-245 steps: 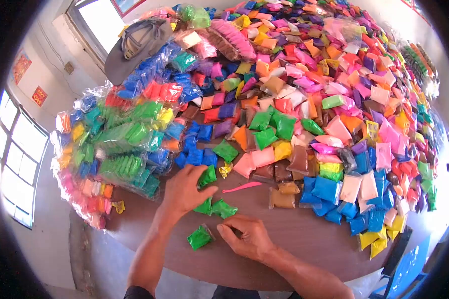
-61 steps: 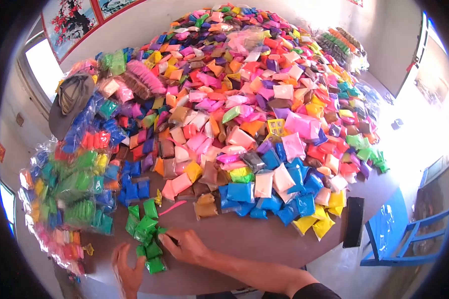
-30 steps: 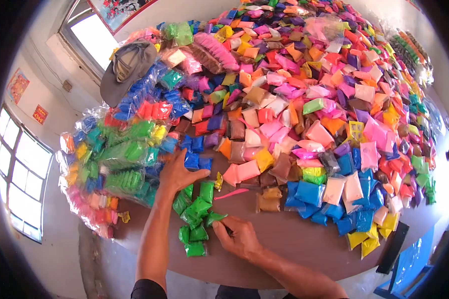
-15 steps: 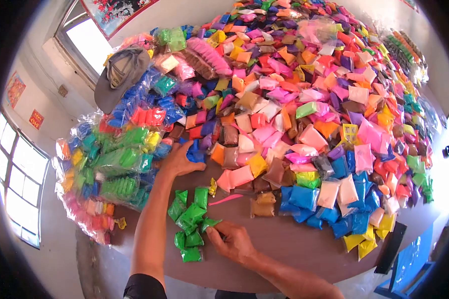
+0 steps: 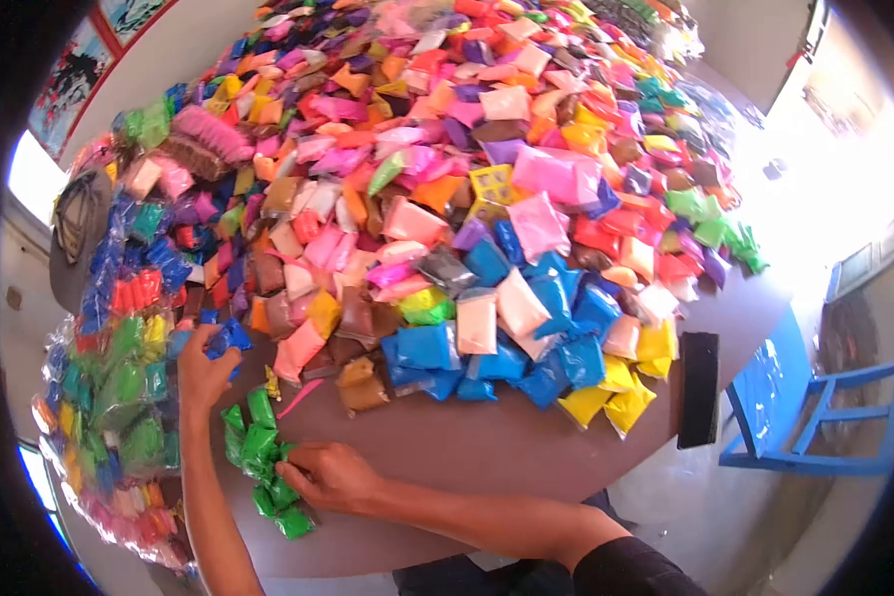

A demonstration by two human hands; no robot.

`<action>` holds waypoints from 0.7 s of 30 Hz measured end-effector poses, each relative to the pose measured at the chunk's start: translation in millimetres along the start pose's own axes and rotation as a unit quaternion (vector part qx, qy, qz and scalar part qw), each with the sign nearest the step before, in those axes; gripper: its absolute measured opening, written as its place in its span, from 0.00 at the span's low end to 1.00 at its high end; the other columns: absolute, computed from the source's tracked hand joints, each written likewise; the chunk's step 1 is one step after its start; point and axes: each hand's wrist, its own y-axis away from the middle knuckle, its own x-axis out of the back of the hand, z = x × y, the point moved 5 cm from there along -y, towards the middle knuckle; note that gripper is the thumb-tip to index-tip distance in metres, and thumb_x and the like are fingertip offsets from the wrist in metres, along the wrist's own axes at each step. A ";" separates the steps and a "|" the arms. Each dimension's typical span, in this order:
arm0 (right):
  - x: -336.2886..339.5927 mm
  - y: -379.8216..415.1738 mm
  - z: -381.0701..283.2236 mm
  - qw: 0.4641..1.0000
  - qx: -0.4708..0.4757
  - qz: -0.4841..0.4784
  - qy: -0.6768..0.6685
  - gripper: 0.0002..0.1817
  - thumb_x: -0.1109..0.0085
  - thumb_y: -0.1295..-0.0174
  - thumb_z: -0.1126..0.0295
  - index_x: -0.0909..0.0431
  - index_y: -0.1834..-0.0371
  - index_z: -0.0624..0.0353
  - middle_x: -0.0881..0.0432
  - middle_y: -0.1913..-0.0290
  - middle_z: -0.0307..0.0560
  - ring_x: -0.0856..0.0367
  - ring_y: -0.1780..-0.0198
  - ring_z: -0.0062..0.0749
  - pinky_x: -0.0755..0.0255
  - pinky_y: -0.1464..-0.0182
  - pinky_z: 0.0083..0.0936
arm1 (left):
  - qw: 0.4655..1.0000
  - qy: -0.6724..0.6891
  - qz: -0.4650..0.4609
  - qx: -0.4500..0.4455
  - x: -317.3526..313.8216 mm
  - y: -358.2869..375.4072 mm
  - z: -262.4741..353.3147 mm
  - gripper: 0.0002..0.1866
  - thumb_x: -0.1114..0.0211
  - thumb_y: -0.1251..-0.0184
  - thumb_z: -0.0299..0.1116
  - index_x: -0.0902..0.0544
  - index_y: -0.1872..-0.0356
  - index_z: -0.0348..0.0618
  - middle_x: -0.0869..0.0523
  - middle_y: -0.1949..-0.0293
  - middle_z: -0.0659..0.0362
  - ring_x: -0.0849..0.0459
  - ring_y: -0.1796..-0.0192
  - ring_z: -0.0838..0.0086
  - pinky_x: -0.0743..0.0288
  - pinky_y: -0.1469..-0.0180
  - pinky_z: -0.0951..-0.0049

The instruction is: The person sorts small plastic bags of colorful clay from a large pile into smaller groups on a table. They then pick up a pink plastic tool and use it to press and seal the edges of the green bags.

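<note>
My left hand [image 5: 207, 363] is at the left of the pile, its fingers round some dark blue packets [image 5: 230, 341]. My right hand [image 5: 330, 477] pinches the edge of a green packet at the right side of a small group of green packets [image 5: 259, 449] on the brown table [image 5: 447, 447]. Its fingertips partly hide that packet. Between the hands and the big pile lie a small yellow piece [image 5: 272, 381] and a thin pink strip [image 5: 299, 397].
A large heap of colourful packets [image 5: 447, 189] covers the table's back. Bundled bags [image 5: 129, 397] line the left, with a cap [image 5: 79, 233] behind them. Blue packets [image 5: 422, 350] and yellow packets [image 5: 628, 405] edge the heap. A black block [image 5: 698, 389] and blue chair [image 5: 815, 417] are at the right.
The view has swung to the right, so table and heap appear further left. Both hands remain at the same packets, the left at the blue ones and the right at the green ones.
</note>
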 end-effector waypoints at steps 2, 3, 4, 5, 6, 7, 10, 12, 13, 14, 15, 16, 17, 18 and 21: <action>2.9 -1.0 -3.0 1.000 0.007 -0.008 0.000 0.17 0.40 0.23 0.62 0.21 0.67 0.64 0.19 0.70 0.59 0.17 0.66 0.60 0.24 0.60 0.53 | 0.999 0.029 -0.018 -0.002 -1.1 6.7 9.5 0.25 0.26 0.42 0.34 0.15 0.42 0.43 0.13 0.57 0.56 0.13 0.65 0.71 0.15 0.74 0.70; 4.8 -2.1 -4.2 1.000 0.012 -0.012 -0.001 0.17 0.40 0.24 0.61 0.21 0.67 0.63 0.19 0.71 0.59 0.17 0.66 0.60 0.24 0.60 0.53 | 0.999 0.042 -0.025 -0.003 0.2 8.3 15.9 0.24 0.26 0.42 0.35 0.15 0.43 0.42 0.13 0.56 0.56 0.13 0.64 0.71 0.16 0.75 0.71; 6.2 -1.7 -3.4 1.000 0.001 -0.009 -0.002 0.17 0.40 0.24 0.61 0.20 0.67 0.64 0.18 0.70 0.61 0.16 0.65 0.62 0.24 0.59 0.55 | 0.997 0.060 -0.043 -0.010 5.3 20.7 36.4 0.23 0.25 0.42 0.35 0.15 0.44 0.42 0.13 0.56 0.56 0.13 0.62 0.72 0.15 0.71 0.70; 4.9 -1.2 -2.9 1.000 -0.009 -0.007 -0.005 0.18 0.40 0.24 0.60 0.19 0.68 0.64 0.17 0.69 0.63 0.16 0.64 0.64 0.24 0.59 0.56 | 0.995 0.075 -0.060 -0.013 12.9 42.8 67.1 0.23 0.25 0.43 0.35 0.15 0.45 0.42 0.13 0.56 0.56 0.13 0.60 0.72 0.14 0.68 0.69; 2.9 -2.1 -3.0 1.000 -0.019 -0.007 -0.009 0.18 0.40 0.25 0.60 0.19 0.68 0.65 0.16 0.68 0.65 0.15 0.63 0.67 0.24 0.58 0.58 | 0.993 0.089 -0.074 -0.017 14.7 58.1 88.2 0.23 0.25 0.43 0.35 0.15 0.46 0.41 0.13 0.55 0.57 0.13 0.59 0.72 0.13 0.65 0.67; 2.1 -2.9 -4.5 1.000 -0.010 0.005 -0.008 0.18 0.40 0.25 0.61 0.21 0.69 0.64 0.17 0.70 0.64 0.16 0.65 0.65 0.25 0.60 0.57 | 0.985 0.100 -0.092 -0.106 9.8 68.4 96.3 0.22 0.24 0.44 0.34 0.14 0.48 0.42 0.12 0.54 0.57 0.13 0.55 0.71 0.13 0.57 0.65; 0.4 -0.4 -1.0 0.999 0.005 0.033 0.000 0.18 0.38 0.26 0.62 0.24 0.71 0.63 0.20 0.72 0.61 0.18 0.67 0.62 0.27 0.63 0.54 | 0.928 0.141 -0.193 -0.287 -16.7 130.3 152.0 0.20 0.21 0.47 0.34 0.12 0.52 0.44 0.11 0.51 0.56 0.12 0.48 0.64 0.17 0.41 0.59; -10.4 0.2 10.9 0.999 -0.004 0.043 0.005 0.17 0.37 0.28 0.61 0.22 0.71 0.62 0.19 0.72 0.61 0.17 0.66 0.63 0.26 0.62 0.56 | 0.876 0.132 -0.242 -0.397 -46.7 170.0 190.5 0.19 0.21 0.47 0.36 0.12 0.53 0.44 0.11 0.52 0.53 0.10 0.49 0.57 0.16 0.43 0.59; -16.5 -1.0 16.2 0.999 -0.008 0.048 0.008 0.17 0.36 0.28 0.61 0.21 0.71 0.61 0.18 0.71 0.61 0.17 0.66 0.64 0.26 0.62 0.56 | 0.867 0.134 -0.284 -0.387 -67.2 181.0 198.6 0.21 0.21 0.45 0.38 0.12 0.51 0.45 0.12 0.49 0.53 0.10 0.48 0.55 0.15 0.44 0.58; -23.0 -1.6 20.3 0.998 -0.011 0.055 0.010 0.16 0.36 0.29 0.60 0.21 0.70 0.61 0.18 0.71 0.61 0.16 0.66 0.65 0.26 0.62 0.57 | 0.856 0.135 -0.326 -0.377 -85.0 191.1 204.6 0.22 0.20 0.44 0.40 0.12 0.48 0.45 0.13 0.47 0.52 0.10 0.48 0.53 0.15 0.44 0.57; -26.9 -2.1 20.9 0.998 -0.014 0.061 0.014 0.16 0.35 0.30 0.60 0.20 0.70 0.61 0.17 0.71 0.61 0.16 0.65 0.66 0.26 0.61 0.58 | 0.862 0.098 -0.330 -0.371 -94.6 200.2 211.1 0.24 0.20 0.43 0.42 0.12 0.46 0.45 0.13 0.45 0.52 0.11 0.46 0.53 0.15 0.43 0.56; -25.3 -0.5 17.4 0.994 0.017 0.111 -0.004 0.19 0.35 0.29 0.62 0.25 0.74 0.63 0.22 0.72 0.62 0.18 0.65 0.63 0.28 0.63 0.54 | 0.867 0.060 -0.333 -0.365 -103.1 208.1 216.9 0.27 0.19 0.43 0.45 0.13 0.44 0.44 0.14 0.42 0.51 0.11 0.44 0.52 0.16 0.41 0.56; -20.2 -0.4 14.2 0.995 0.020 0.102 -0.005 0.18 0.35 0.29 0.61 0.24 0.73 0.62 0.21 0.72 0.62 0.18 0.66 0.63 0.28 0.63 0.54 | 0.871 0.023 -0.336 -0.358 -110.2 214.0 219.8 0.29 0.19 0.42 0.47 0.13 0.42 0.44 0.15 0.40 0.51 0.12 0.42 0.52 0.16 0.39 0.56; -11.9 0.0 8.2 0.995 0.021 0.094 -0.007 0.18 0.35 0.29 0.61 0.23 0.73 0.62 0.21 0.71 0.62 0.17 0.66 0.63 0.27 0.63 0.54 | 0.861 -0.006 -0.340 -0.378 -115.5 221.1 220.1 0.36 0.18 0.43 0.51 0.17 0.35 0.44 0.17 0.37 0.51 0.12 0.42 0.50 0.15 0.41 0.54; -11.2 -0.7 6.9 0.997 0.003 0.077 -0.005 0.17 0.35 0.28 0.61 0.21 0.71 0.62 0.19 0.71 0.62 0.17 0.66 0.63 0.27 0.63 0.55 | 0.872 -0.030 -0.290 -0.394 -115.9 227.8 222.0 0.41 0.17 0.44 0.55 0.19 0.33 0.44 0.18 0.37 0.51 0.13 0.41 0.50 0.15 0.41 0.53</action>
